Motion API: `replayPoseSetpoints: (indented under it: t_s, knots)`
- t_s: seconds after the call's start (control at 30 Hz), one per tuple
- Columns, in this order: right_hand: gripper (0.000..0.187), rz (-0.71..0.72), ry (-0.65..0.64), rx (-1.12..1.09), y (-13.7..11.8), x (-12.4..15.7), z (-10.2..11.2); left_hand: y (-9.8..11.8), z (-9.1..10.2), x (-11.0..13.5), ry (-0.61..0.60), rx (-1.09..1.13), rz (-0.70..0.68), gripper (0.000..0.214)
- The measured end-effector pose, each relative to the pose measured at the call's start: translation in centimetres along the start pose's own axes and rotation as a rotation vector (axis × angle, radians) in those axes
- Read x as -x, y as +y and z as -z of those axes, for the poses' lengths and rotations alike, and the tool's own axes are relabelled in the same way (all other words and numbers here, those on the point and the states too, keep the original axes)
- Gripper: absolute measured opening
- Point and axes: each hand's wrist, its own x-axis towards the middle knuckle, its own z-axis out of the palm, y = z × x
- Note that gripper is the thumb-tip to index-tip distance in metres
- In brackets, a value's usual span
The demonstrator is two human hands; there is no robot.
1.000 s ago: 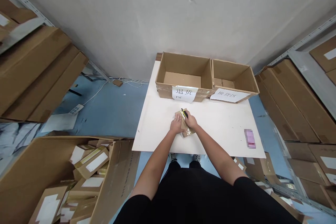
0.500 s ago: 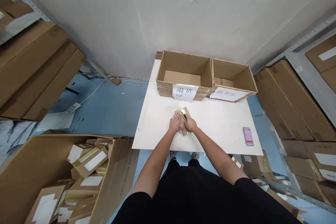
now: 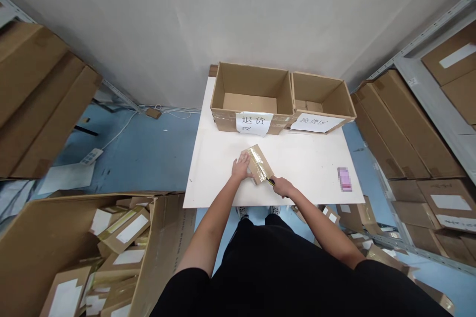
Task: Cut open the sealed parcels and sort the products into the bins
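A small taped cardboard box [image 3: 259,163] lies tilted on the white table, with shiny tape running along its top. My left hand [image 3: 241,166] rests against the box's left side, fingers stretched out and thumb spread toward the near end. Wrapped in the fingers of my right hand [image 3: 282,186] is a yellow and black utility knife [image 3: 271,182]. Its tip is at the near right end of the box, by the tape; whether the blade touches cannot be made out.
Two open cartons with paper signs, a left one [image 3: 223,121] and a right one [image 3: 334,126], stand at the back of the table [image 3: 208,178]. A blurred pink item [image 3: 344,179] lies at right. A large carton [image 3: 173,228] of parcels stands at lower left; shelves flank both sides.
My right hand has drawn the utility knife toward me and to the right, along the box to its near end. My left hand has shifted toward the box's left edge.
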Motion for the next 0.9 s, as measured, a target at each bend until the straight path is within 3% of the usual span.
replayPoseSetpoints:
  t_s: [0.07, 0.13, 0.23, 0.4, 0.53, 0.67, 0.8, 0.9]
  knots:
    - [0.047, 0.005, 0.059, -0.016, 1.2, 0.6, 0.8, 0.5, -0.3, 0.0, 0.024, 0.000, 0.012, 0.126]
    - [0.048, -0.025, 0.221, -0.029, 2.0, 0.2, 1.5, 1.7, -0.9, 0.0, 0.064, 0.003, 0.041, 0.124]
    - [0.064, -0.128, 0.402, -0.043, 2.5, -2.0, 2.2, 5.1, -2.6, 0.0, 0.146, 0.006, 0.129, 0.115]
    - [0.078, -0.244, 0.431, -0.077, 3.5, -7.0, 4.3, 12.5, -6.3, -0.7, 0.262, 0.009, 0.319, 0.107]
    - [0.077, -0.135, 0.476, -0.137, 6.6, -8.6, 7.1, 16.8, -7.4, -0.9, 0.250, 0.003, 0.380, 0.086]
    - [0.061, -0.016, 0.460, -0.466, 11.7, -7.7, 8.2, 19.3, -6.5, -1.5, 0.188, -0.026, 0.334, 0.069]
    - [0.058, 0.065, 0.453, -0.888, 17.0, -5.9, 7.9, 21.1, -5.9, -2.9, 0.250, -0.054, 0.200, 0.060]
    - [0.058, 0.063, 0.405, -1.066, 20.0, -4.9, 7.7, 21.9, -6.1, -4.0, 0.260, -0.034, 0.108, 0.054]
